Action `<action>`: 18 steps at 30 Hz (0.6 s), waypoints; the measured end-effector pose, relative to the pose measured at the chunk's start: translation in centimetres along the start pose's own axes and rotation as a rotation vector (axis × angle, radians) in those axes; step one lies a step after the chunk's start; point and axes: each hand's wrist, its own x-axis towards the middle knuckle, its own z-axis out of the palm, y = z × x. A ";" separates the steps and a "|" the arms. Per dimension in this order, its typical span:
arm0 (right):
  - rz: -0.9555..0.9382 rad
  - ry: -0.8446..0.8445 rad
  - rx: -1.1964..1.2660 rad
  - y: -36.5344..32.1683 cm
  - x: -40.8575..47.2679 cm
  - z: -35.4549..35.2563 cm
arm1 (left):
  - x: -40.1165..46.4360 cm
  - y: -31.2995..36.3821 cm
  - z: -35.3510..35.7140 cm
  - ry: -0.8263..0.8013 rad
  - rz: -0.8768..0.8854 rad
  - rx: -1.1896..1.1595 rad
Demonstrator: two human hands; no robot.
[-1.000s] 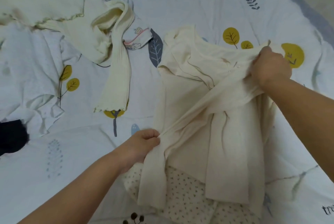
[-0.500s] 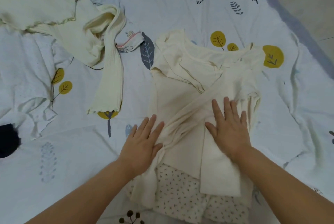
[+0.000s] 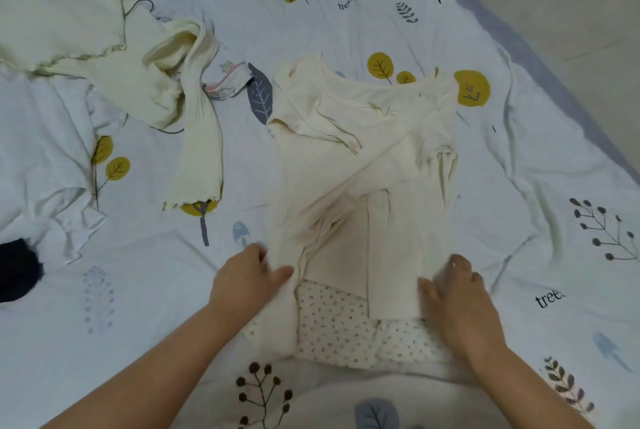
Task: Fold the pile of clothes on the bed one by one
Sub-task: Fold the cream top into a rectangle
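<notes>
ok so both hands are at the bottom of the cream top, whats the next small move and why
Probably lift the hem and fold it up toward the collar. The left hand and right hand grip the cream top at its lower corners, and its sides already lie folded in.

Soft, even indoor light, faint shadows, slight wide-angle edge distortion.

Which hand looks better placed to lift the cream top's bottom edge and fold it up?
Probably the left hand: it already grips the cream long-sleeved top at its lower left edge. The right hand also holds the lower right side.
</notes>
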 end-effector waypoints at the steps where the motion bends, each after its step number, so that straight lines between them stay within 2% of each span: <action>1: 0.010 -0.027 0.087 0.1 -0.3 0.4 | -0.2 0.0 0.2 -0.027 0.011 -0.040; 4: -0.002 -0.035 0.294 0.0 -1.1 1.0 | -0.8 -0.5 0.2 -0.053 0.044 -0.241; 6: -0.009 -0.012 0.335 0.0 -1.8 0.5 | -1.4 -1.4 -0.3 -0.043 0.061 -0.286; 13: -0.046 -0.131 0.191 2.6 -3.7 0.4 | -2.6 -5.8 -0.8 -0.073 0.083 -0.131; 16: -0.209 -0.043 0.024 3.8 -3.8 0.1 | -2.9 -6.7 -1.4 0.029 0.232 -0.076; 18: -0.395 0.028 -0.184 5.2 -3.3 0.1 | -2.8 -8.1 -1.9 0.035 0.468 0.125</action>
